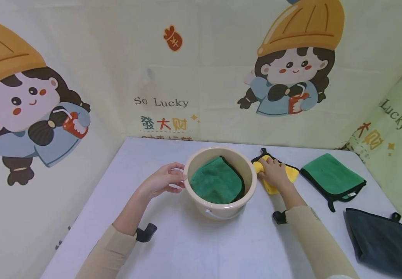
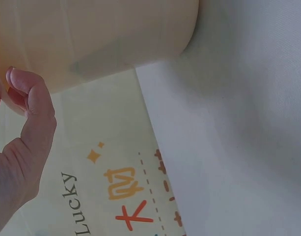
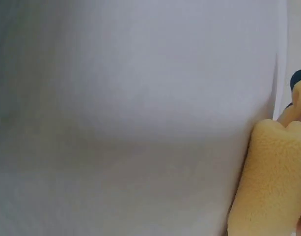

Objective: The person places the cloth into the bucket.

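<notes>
A cream bucket (image 1: 218, 211) stands on the table with a folded green cloth (image 1: 217, 181) inside it. At its left side my left hand (image 1: 165, 180) pinches the rim, and the left wrist view shows a bent finger (image 2: 38, 105) at the lip. My right hand (image 1: 274, 173) grips a yellow cloth (image 1: 292, 173) with black edging, just right of the bucket. A bunched fold of that cloth (image 3: 270, 177) sticks out from the fingers toward the bucket; in the right wrist view most of the hand is out of frame.
Another green cloth (image 1: 333, 174) with black edging lies folded on the right of the white table (image 1: 173, 248). Nearer the front right corner is a dark grey folded cloth (image 1: 385, 240). A printed curtain (image 1: 218, 77) hangs behind and beside the table.
</notes>
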